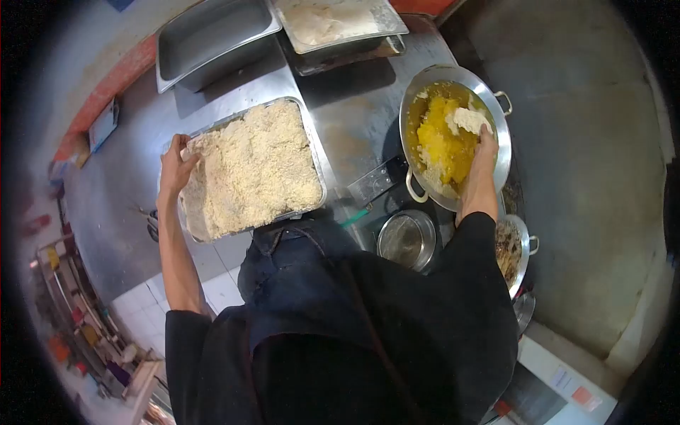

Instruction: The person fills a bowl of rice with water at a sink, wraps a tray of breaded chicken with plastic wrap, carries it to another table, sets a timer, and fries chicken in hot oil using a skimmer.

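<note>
My right hand [484, 152] reaches over the wok [503, 134] with its fingers closed on a pale, coated piece of food [467, 120]. That piece is at the surface of the yellow oil [445, 134], which bubbles and foams around it. My left hand [177, 168] is at the far left corner of a metal tray [316, 152], its fingers bent around the rim. Pale coated pieces and crumbs [255, 166] fill the tray; the single pieces are hard to tell apart.
Behind the tray are a deep metal pan [219, 35] and a flour-dusted tray [340, 25]. A round metal bowl [406, 241] and a second wok [520, 258] stand near my right side. Scissors [151, 223] lie on the left of the steel table [120, 191].
</note>
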